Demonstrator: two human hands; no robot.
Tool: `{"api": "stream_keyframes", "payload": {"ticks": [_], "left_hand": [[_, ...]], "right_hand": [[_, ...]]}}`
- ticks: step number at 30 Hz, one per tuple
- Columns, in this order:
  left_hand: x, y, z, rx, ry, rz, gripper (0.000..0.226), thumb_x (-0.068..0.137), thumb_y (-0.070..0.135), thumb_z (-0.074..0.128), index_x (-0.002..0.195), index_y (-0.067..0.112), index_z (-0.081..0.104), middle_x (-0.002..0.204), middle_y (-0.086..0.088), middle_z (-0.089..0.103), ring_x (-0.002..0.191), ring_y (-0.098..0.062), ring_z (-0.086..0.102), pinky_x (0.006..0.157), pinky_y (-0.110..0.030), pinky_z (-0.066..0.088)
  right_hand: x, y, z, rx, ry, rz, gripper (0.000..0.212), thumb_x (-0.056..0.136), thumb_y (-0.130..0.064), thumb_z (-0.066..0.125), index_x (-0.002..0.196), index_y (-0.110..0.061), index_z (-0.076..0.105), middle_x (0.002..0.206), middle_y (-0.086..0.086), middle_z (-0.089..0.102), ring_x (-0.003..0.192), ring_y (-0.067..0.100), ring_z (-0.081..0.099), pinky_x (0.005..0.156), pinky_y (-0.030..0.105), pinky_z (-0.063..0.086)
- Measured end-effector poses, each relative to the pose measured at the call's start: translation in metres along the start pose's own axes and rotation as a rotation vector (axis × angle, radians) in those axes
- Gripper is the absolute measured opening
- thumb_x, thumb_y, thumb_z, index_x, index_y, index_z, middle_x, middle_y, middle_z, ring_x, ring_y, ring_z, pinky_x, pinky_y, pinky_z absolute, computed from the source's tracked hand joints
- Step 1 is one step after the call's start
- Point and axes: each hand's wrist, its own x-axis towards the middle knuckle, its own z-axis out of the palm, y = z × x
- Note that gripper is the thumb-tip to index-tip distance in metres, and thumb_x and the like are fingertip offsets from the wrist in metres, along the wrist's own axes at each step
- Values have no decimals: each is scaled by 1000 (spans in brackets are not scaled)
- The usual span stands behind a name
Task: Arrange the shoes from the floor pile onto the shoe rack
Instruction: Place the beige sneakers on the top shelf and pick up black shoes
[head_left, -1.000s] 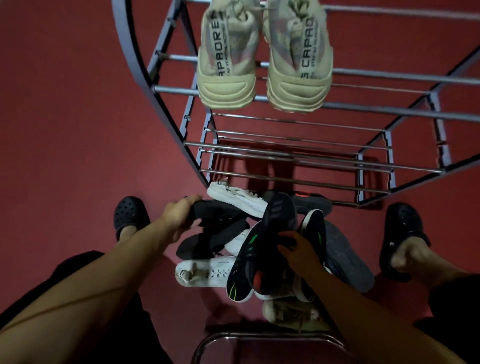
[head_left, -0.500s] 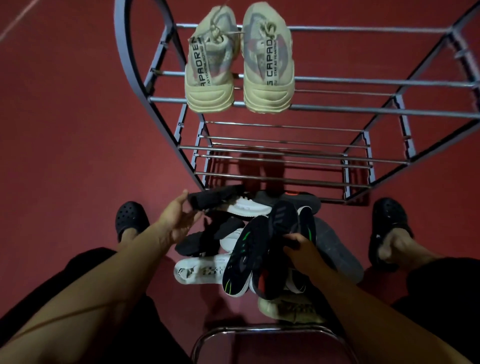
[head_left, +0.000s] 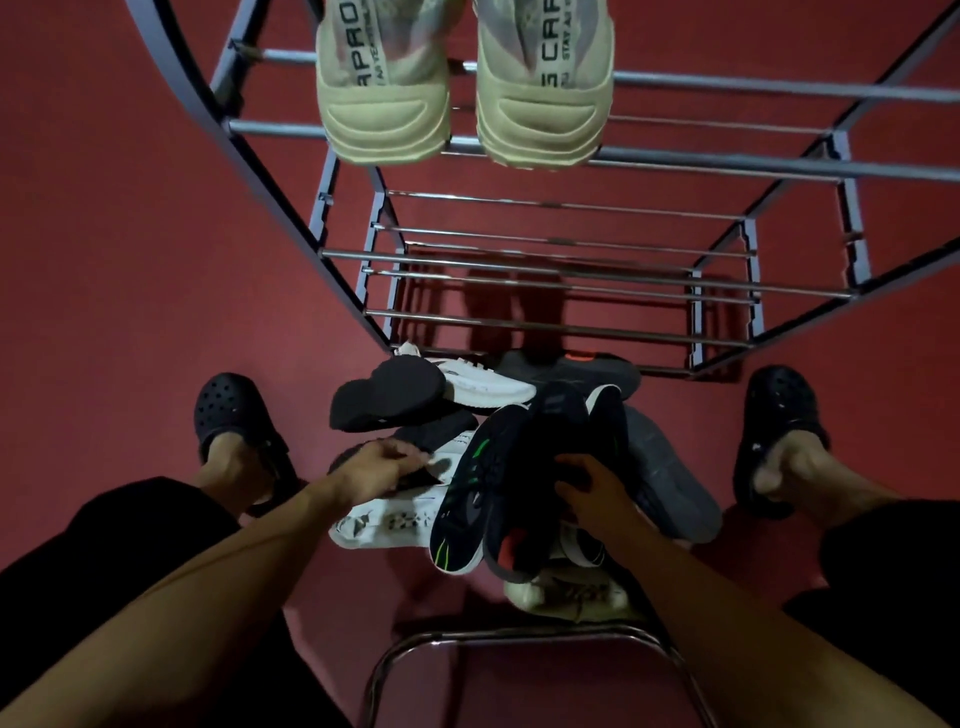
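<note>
A mixed shoe pile lies on the red floor in front of the metal shoe rack (head_left: 545, 327). A pair of beige sneakers (head_left: 384, 109) sits on the rack's top tier. My left hand (head_left: 376, 470) grips the edge of a black shoe (head_left: 441, 434) low in the pile. A second black shoe (head_left: 387, 397) lies sole-up just above it, free of the hand. My right hand (head_left: 592, 491) holds a pair of black sneakers with green stripes (head_left: 478, 488), tilted upright above the pile.
The pile also holds white shoes (head_left: 485, 387) (head_left: 389, 522), a grey shoe (head_left: 670, 483), a dark shoe with an orange tab (head_left: 576, 364) and a beige shoe (head_left: 571, 592). My feet in black clogs (head_left: 234, 415) (head_left: 779, 415) flank it. A chrome stool frame (head_left: 519, 634) stands under me.
My left hand let go of the black shoe it had lifted, which now lies on the pile, and dropped to a second black shoe. The right hand kept its sneakers. The view tilted down.
</note>
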Motion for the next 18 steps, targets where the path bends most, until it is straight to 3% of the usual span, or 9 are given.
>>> {"api": "stream_keyframes", "payload": {"ticks": [2,4,7,9,12,15,17,18], "left_hand": [[-10,25,21,-102,-137,23,25,92,37,70,107,17,67,98,-4,71,89,-13,66,78,-21,55],[-19,46,43,-131,-230,16,44,87,46,74,124,30,56,114,0,72,104,-11,68,92,-31,54],[-17,65,78,-176,-229,23,35,90,41,73,117,40,50,115,1,73,101,-10,70,96,-35,54],[-8,70,98,-220,-143,48,34,90,34,74,117,30,55,112,-4,73,97,-14,72,89,-32,59],[7,72,112,-283,-45,61,45,86,27,78,123,18,54,113,-6,70,97,-16,71,79,-24,57],[26,71,115,-264,-38,85,48,84,24,81,124,19,56,114,-8,71,101,-23,71,92,-34,57],[35,71,112,-268,-62,94,46,84,22,80,124,21,57,114,-8,72,105,-26,71,98,-42,55],[38,72,110,-263,-83,92,45,85,21,79,125,22,58,115,-8,72,106,-26,71,100,-43,54]], "right_hand": [[-5,-1,-4,77,-39,-26,36,93,1,58,112,-30,57,125,12,60,101,26,64,69,31,58],[-8,-2,-8,120,-66,-60,45,92,1,60,128,-23,47,130,11,56,109,27,62,77,38,60],[-6,-7,-15,186,-117,-42,68,89,-1,66,141,-28,33,129,6,58,115,25,62,85,42,59],[-1,-16,-24,207,-104,-8,63,89,-6,67,139,-30,37,120,4,63,105,20,66,80,37,60],[18,-16,-58,192,114,39,36,94,-15,64,127,-14,52,95,6,68,79,21,67,64,26,56],[39,4,-106,-128,226,-5,52,83,-42,69,120,-7,59,106,10,69,100,32,67,79,39,55],[39,6,-127,-250,219,-32,47,86,-30,71,118,2,58,106,13,66,98,32,64,84,43,53],[41,11,-137,-251,206,-15,38,88,-18,70,118,2,57,102,10,62,93,27,61,80,35,52]]}}
